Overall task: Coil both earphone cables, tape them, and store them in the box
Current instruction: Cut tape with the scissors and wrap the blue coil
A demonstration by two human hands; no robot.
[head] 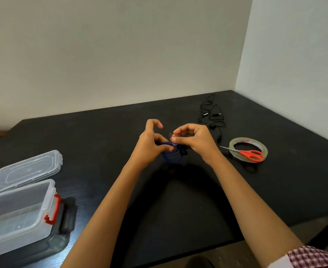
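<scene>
Blue earphone coil (171, 154) sits mid-table, lifted just off the dark table (275, 190), hanging from my two hands. My left hand (151, 147) is pinching the top of the loops, thumb and fingers clamped on the bundle. My right hand (195, 139) is pinched on what looks like a small piece of clear tape (173, 143) at the top of the coil; it is nearly invisible, so I judge this from the finger pose. Black earbud ends dangle just beside the coil on the right.

Step in hand, as I read it: wrapping tape round the blue coil. To do it well, I keep the left pinch firm so the loops don't spring apart, pull the strip snug round the waist of the bundle, and press the end onto itself, not onto skin.

Second set, the black earphones (211, 115), lies loose and uncoiled toward the far right, well apart from my hands. Tape roll (264, 149) sits near my right forearm with red scissors (251, 154) resting across it. Open box (18, 211) waits at near left, apparently empty, its lid (26, 169) lying flat just behind it.
</scene>
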